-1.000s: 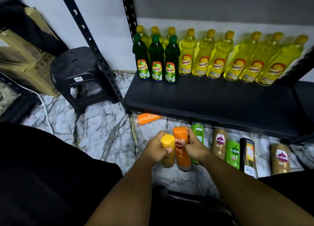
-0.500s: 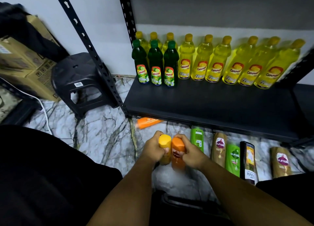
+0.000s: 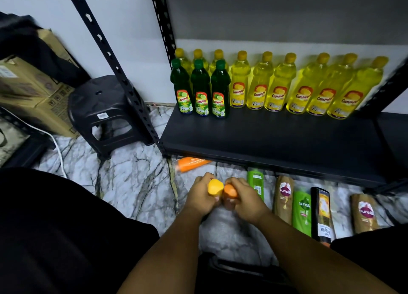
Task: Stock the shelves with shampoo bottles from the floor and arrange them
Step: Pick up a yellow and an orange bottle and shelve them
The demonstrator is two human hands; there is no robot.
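**A:** What are the fingers doing?

**B:** The fingers of the left hand are curled round a yellow bottle, gripping it just under its top. The right hand holds an orange bottle the same way, with its fingers wrapped over the body.

**A:** Where are those two bottles?

**B:** They are side by side and touching, held low over the marble floor in front of the black shelf. Both are blurred, so I cannot read their labels.

**A:** And the other shampoo?

**B:** It is on the floor. A green bottle sits just beside the right hand. Further right come a tan Sunsilk bottle, a green Sunsilk bottle and a black bottle. A second tan Sunsilk bottle lies apart from them. To the left, a second orange bottle lies partly under the shelf.

**A:** What is on the shelf?

**B:** Three green Cammer bottles stand at the left end. A row of yellow Cammer bottles runs along the back.

**A:** And beside the rack?

**B:** There is a black stool, with cardboard boxes behind it. A white cable runs across the floor.
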